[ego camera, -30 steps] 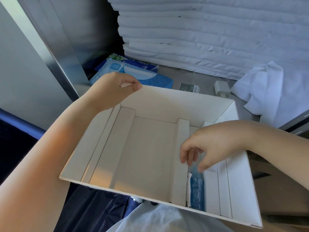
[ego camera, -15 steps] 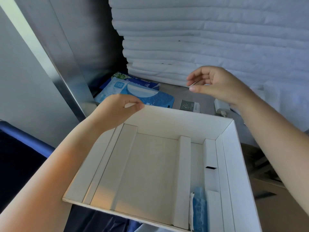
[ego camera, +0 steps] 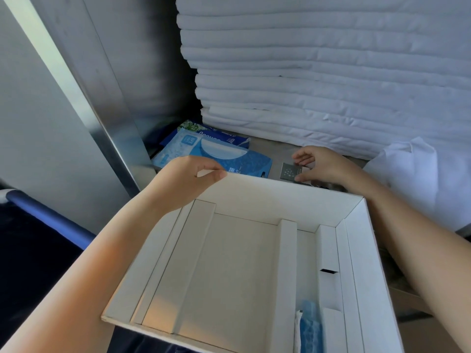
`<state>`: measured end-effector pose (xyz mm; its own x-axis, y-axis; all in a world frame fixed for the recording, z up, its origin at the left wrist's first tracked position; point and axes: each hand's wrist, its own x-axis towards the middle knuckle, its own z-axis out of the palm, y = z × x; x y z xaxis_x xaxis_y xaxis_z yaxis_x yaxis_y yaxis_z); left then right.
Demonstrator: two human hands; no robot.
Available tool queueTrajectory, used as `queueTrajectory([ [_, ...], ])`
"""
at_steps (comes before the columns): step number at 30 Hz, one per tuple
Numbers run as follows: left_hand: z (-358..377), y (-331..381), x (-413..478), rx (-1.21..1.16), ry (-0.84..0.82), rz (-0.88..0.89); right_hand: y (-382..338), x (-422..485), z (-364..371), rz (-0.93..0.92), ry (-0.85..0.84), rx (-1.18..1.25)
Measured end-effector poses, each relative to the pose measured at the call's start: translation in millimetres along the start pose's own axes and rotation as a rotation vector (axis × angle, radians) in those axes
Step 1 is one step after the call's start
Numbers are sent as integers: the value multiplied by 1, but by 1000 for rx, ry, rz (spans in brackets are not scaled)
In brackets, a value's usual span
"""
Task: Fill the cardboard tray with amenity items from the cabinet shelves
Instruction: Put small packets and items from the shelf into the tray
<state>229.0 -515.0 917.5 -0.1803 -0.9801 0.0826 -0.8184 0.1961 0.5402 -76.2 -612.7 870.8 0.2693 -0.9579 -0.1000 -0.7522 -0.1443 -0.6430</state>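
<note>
The cardboard tray (ego camera: 244, 263) hangs level from the left hand (ego camera: 183, 179), pinched at its far rim so the stiff white compartments face up. Beyond it, the right hand (ego camera: 323, 166) spreads loose fingers (ego camera: 300, 157) around a small flat grey packet (ego camera: 290, 171), not yet gripping.

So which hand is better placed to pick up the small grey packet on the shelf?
The right hand: its fingers are open around the small grey packet, while the left hand pinches the cardboard tray rim.
</note>
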Motion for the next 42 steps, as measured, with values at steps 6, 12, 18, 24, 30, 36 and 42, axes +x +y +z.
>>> queueTrajectory([
  [6,1,-1,1,13,-7,11,6,5,1,0,34,8],
  [12,1,-1,2,13,-12,-2,5,5,2,-2,58,-18],
  [18,1,-2,3,12,-11,-8,-2,1,3,-4,79,-41],
  [24,1,-1,3,14,-16,-5,-6,-3,0,-36,141,-43],
  [30,1,-2,3,7,-15,-10,-12,-12,-7,-77,169,19],
  [36,0,0,3,13,-15,-14,-35,-30,-22,-128,217,112],
  [42,1,0,3,25,-20,-16,-75,-71,-36,-251,224,228],
])
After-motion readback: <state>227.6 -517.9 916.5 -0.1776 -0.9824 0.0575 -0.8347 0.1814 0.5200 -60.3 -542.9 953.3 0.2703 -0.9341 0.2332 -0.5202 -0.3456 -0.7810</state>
